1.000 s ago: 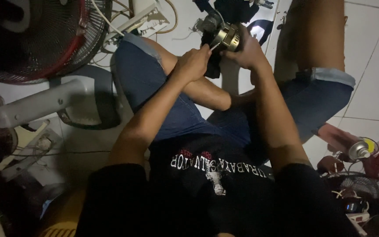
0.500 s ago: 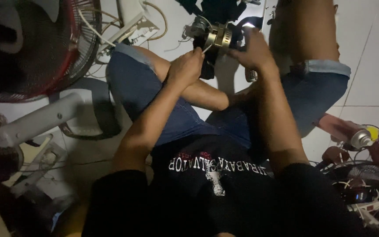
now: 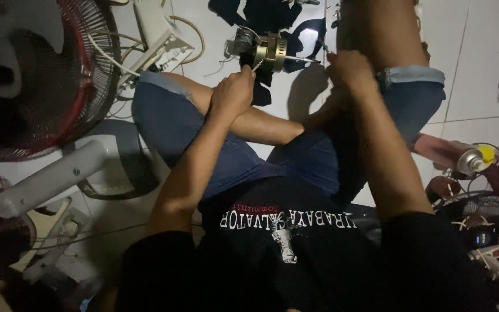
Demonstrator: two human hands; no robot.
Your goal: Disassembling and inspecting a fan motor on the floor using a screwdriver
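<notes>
Small brass-coloured metal fan motor (image 3: 264, 51) held over white tiled floor (image 3: 480, 63).
It is gripped by the left hand (image 3: 233, 92), fingers closed; the right hand (image 3: 349, 69) is curled just beside, grip unclear.

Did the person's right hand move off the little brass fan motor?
Yes. The right hand was on the brass-coloured metal fan motor earlier; now it sits apart, to the motor's right, against the raised knee in blue denim shorts.

White tiled floor (image 3: 480, 58) carries a power strip (image 3: 157, 46) left of the grip, dark cloth (image 3: 261, 14) beyond it, a spray can (image 3: 475, 160) far right.
</notes>
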